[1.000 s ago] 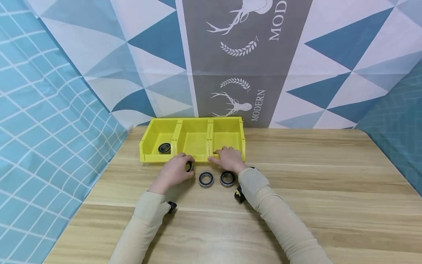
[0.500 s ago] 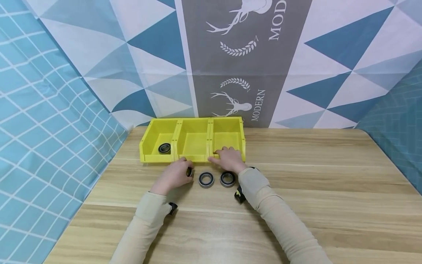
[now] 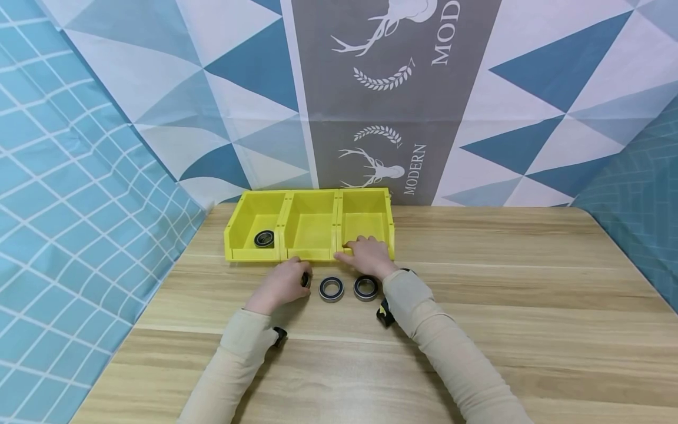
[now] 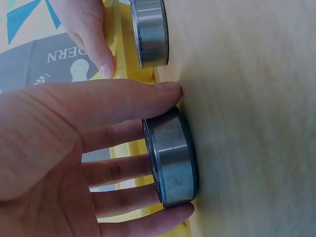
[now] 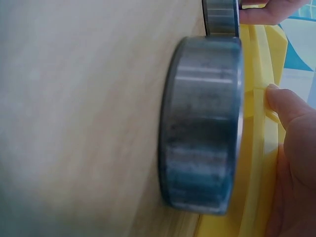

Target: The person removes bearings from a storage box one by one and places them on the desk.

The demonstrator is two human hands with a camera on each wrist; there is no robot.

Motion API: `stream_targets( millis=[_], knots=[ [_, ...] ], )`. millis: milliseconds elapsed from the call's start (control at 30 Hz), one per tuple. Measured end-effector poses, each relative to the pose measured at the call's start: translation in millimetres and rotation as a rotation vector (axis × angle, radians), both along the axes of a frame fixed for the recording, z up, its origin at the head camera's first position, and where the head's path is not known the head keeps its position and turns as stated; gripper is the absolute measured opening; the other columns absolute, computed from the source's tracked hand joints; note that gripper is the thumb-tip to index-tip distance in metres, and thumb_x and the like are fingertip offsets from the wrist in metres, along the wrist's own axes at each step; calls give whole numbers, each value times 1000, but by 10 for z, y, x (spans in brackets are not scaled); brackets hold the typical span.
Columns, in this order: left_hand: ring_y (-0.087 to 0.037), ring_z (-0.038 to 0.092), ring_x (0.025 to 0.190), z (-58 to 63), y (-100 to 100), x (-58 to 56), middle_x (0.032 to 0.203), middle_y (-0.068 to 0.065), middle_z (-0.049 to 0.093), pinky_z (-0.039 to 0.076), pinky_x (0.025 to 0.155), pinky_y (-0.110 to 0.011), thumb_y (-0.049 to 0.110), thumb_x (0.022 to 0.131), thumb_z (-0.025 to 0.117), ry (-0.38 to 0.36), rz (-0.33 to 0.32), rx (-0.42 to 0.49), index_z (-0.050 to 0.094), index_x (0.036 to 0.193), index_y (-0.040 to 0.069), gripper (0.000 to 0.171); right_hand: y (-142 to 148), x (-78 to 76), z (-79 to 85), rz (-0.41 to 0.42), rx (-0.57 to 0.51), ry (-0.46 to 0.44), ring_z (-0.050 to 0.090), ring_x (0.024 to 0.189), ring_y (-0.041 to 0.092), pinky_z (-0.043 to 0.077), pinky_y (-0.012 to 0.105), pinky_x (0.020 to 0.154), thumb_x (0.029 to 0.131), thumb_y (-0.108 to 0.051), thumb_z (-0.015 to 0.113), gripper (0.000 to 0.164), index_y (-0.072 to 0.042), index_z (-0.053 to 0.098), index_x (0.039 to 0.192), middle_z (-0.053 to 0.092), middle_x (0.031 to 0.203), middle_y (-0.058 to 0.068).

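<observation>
My left hand (image 3: 279, 285) pinches a ball bearing (image 4: 173, 158) between thumb and fingers, in front of the yellow bins. The bearing sits level at the tabletop; whether it touches the wood I cannot tell. My right hand (image 3: 368, 257) grips the front edge of the right yellow bin (image 5: 259, 148), its thumb on the rim. Two more bearings lie flat on the table: the middle one (image 3: 331, 289) right of my left hand, the other bearing (image 3: 365, 287) just below my right hand. Another bearing (image 3: 264, 238) lies inside the left bin (image 3: 253, 255).
Three joined yellow bins stand at the back of the wooden table (image 3: 503, 282), against a patterned backdrop (image 3: 254, 88). The middle bin (image 3: 311, 227) shows a bare floor. A blue gridded cloth (image 3: 79, 235) borders the left side.
My left hand has lowered slightly toward me with its bearing, which has turned from tilted toward flat. The right hand and the other bearings have stayed in place.
</observation>
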State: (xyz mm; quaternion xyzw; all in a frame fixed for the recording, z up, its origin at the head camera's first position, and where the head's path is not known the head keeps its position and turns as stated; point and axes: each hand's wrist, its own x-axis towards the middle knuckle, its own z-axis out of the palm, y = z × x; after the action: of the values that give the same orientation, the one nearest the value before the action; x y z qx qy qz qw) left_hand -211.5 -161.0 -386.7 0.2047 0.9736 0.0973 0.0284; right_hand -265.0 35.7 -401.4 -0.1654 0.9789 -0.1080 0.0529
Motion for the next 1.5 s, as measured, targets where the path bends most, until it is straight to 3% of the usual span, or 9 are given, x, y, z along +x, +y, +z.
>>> stream_targets(
  millis=[1133,1333,1500],
  knots=[
    [-18,48,71,-12,-3,-12,81,-3,48,42,68,-34,20,62,72,6,-4,-8,60,91,8,34,-7,-16,2,4,5,2,46,98,27,37,43,75,79,-64,29,63,-21,48,121,48,117,7],
    [-18,50,72,-4,-11,-31,84,-4,50,43,68,-34,27,71,66,-48,26,36,59,92,8,29,-1,-9,-2,0,7,-4,46,98,27,37,43,75,79,-64,29,64,-21,48,121,48,117,7],
    [-19,53,75,34,-51,-69,85,-5,53,44,68,-35,25,78,59,-7,53,47,60,92,6,24,1,-2,2,0,10,-1,45,99,27,37,43,76,79,-64,29,63,-21,48,122,48,118,7]
  ],
)
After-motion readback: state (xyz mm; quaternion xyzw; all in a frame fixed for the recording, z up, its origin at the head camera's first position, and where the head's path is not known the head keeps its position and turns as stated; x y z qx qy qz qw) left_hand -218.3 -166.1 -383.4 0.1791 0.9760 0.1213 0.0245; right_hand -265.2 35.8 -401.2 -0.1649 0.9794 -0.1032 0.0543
